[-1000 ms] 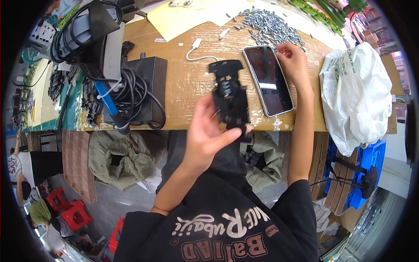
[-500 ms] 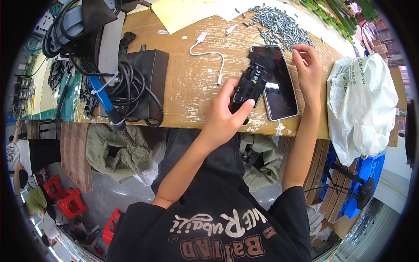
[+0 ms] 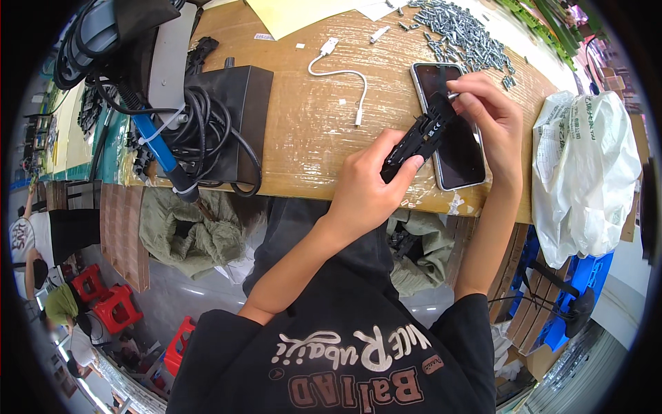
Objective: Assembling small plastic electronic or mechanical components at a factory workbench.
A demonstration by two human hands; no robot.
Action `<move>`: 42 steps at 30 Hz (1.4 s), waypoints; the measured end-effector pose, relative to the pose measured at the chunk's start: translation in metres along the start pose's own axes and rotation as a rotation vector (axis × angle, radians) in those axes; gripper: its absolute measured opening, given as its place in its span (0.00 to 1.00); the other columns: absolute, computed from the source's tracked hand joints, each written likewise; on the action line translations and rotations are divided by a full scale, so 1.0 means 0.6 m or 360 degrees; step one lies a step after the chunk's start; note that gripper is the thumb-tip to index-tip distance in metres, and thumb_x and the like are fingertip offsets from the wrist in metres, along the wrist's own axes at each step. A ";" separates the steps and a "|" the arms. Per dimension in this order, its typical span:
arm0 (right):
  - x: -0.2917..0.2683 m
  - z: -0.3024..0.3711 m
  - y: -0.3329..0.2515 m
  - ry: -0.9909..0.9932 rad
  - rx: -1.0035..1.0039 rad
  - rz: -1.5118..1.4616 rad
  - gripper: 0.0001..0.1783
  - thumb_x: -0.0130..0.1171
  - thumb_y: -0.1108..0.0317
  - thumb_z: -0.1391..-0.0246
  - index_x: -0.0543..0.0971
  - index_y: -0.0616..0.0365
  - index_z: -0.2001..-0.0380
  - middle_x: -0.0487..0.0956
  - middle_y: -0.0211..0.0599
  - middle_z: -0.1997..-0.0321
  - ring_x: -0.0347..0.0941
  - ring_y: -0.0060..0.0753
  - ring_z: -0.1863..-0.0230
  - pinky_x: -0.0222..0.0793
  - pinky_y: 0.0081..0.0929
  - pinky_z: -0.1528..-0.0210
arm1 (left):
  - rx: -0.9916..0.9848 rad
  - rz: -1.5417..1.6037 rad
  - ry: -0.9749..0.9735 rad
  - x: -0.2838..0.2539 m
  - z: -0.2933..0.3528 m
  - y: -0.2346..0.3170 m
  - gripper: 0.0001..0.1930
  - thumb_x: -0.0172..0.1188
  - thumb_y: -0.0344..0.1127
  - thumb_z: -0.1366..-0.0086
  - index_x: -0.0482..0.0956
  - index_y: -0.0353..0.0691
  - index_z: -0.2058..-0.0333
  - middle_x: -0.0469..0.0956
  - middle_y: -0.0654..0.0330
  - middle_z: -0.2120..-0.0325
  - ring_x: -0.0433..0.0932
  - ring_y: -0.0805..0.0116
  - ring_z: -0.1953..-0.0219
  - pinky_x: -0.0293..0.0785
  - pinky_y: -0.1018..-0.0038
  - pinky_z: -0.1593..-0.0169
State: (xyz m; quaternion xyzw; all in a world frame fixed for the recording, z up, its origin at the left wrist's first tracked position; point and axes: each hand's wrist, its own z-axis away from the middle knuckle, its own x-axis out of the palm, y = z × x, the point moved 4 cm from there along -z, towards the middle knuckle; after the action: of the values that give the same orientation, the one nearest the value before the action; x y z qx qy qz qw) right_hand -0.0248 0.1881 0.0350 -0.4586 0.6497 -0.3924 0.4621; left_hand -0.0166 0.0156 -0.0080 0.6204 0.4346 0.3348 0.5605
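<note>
My left hand (image 3: 369,183) is closed round a long black plastic part (image 3: 420,141), tilted with its far end up to the right. At that far end, my right hand (image 3: 495,117) pinches a small silvery pin (image 3: 453,96) between thumb and fingers. The pin looks close to the part; whether they touch I cannot tell. Beneath both hands lies a phone (image 3: 463,165) with a dark screen and a light case, partly covered by the part and the right hand. Beyond it is a heap of small metal pins (image 3: 465,38).
A short white cable (image 3: 360,86) lies left of the phone. Further left stands a black box (image 3: 249,131) with coiled black cable and a blue-handled tool (image 3: 157,145). A white plastic bag (image 3: 583,179) sits at the right edge. Yellow paper (image 3: 296,14) lies at the back.
My right hand has come left and down from beside the pin heap to the part's far end, now with a pin visible. My left hand has turned the part and shifted slightly right.
</note>
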 end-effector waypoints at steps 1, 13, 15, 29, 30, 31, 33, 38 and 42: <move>0.002 0.000 0.000 -0.0024 0.0053 -0.0010 0.09 0.53 0.76 0.51 0.75 0.65 0.65 0.73 0.31 0.67 0.67 0.18 0.71 0.63 0.13 0.66 | 0.0004 -0.0022 -0.0006 -0.002 0.000 -0.001 0.08 0.56 0.30 0.46 0.70 0.35 0.68 0.73 0.55 0.82 0.73 0.65 0.81 0.67 0.73 0.75; 0.007 0.001 0.016 -0.0104 0.0096 -0.0091 0.05 0.56 0.78 0.55 0.73 0.65 0.72 0.71 0.29 0.69 0.67 0.17 0.66 0.64 0.14 0.62 | 0.0073 -0.0148 0.0009 -0.002 0.001 0.005 0.07 0.56 0.29 0.46 0.70 0.36 0.68 0.73 0.54 0.82 0.74 0.60 0.80 0.67 0.71 0.76; 0.008 0.000 0.014 -0.0129 0.0074 -0.0101 0.06 0.57 0.79 0.56 0.73 0.65 0.72 0.71 0.29 0.69 0.67 0.17 0.66 0.64 0.14 0.62 | 0.0029 -0.0142 -0.0005 -0.003 0.001 0.007 0.07 0.56 0.30 0.46 0.70 0.36 0.68 0.73 0.54 0.82 0.74 0.59 0.81 0.67 0.71 0.76; 0.003 0.004 0.012 -0.0040 0.0121 0.0106 0.10 0.57 0.80 0.58 0.74 0.64 0.68 0.73 0.28 0.68 0.65 0.15 0.71 0.63 0.13 0.63 | -0.0008 -0.0085 0.0180 0.000 -0.007 0.001 0.07 0.56 0.28 0.47 0.68 0.34 0.69 0.72 0.52 0.83 0.73 0.58 0.81 0.66 0.70 0.76; -0.001 0.008 0.007 0.0058 0.0112 0.0120 0.11 0.57 0.79 0.58 0.74 0.64 0.67 0.73 0.28 0.68 0.65 0.15 0.71 0.63 0.13 0.63 | 0.0030 -0.0123 0.0206 -0.002 -0.008 0.002 0.07 0.55 0.28 0.47 0.68 0.34 0.69 0.72 0.52 0.83 0.73 0.58 0.81 0.66 0.69 0.76; -0.005 0.014 0.002 0.0156 0.0103 0.0133 0.11 0.57 0.79 0.58 0.74 0.64 0.67 0.74 0.29 0.67 0.65 0.16 0.71 0.63 0.13 0.63 | 0.0031 -0.0121 0.0212 -0.003 -0.007 0.001 0.07 0.55 0.28 0.47 0.68 0.34 0.69 0.72 0.52 0.83 0.73 0.58 0.81 0.66 0.69 0.76; -0.005 0.049 -0.018 0.0149 0.0146 0.0268 0.11 0.57 0.80 0.59 0.74 0.64 0.67 0.74 0.29 0.69 0.65 0.16 0.71 0.63 0.14 0.64 | 0.0028 -0.0133 0.0219 -0.004 -0.005 0.000 0.08 0.57 0.28 0.46 0.72 0.33 0.68 0.72 0.66 0.83 0.65 0.84 0.81 0.61 0.83 0.78; -0.005 0.103 -0.053 0.0055 0.0325 0.0786 0.12 0.57 0.81 0.62 0.74 0.65 0.68 0.72 0.32 0.74 0.64 0.19 0.75 0.62 0.16 0.69 | -0.0011 -0.0097 0.0123 -0.003 -0.004 0.009 0.07 0.55 0.28 0.46 0.67 0.34 0.70 0.72 0.51 0.83 0.73 0.58 0.81 0.66 0.70 0.77; 0.012 0.102 -0.056 -0.0021 0.0311 0.0996 0.09 0.55 0.81 0.61 0.74 0.65 0.70 0.71 0.36 0.76 0.66 0.28 0.77 0.63 0.20 0.71 | 0.0013 -0.0076 0.0130 -0.003 -0.005 0.005 0.06 0.54 0.28 0.46 0.68 0.34 0.70 0.72 0.52 0.83 0.74 0.58 0.81 0.66 0.70 0.76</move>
State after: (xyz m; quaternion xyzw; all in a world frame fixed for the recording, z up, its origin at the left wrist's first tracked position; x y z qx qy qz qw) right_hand 0.0407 0.1665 0.0485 -0.1926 0.7155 -0.2888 0.6063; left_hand -0.0196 0.0152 -0.0046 0.5979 0.4731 0.3447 0.5476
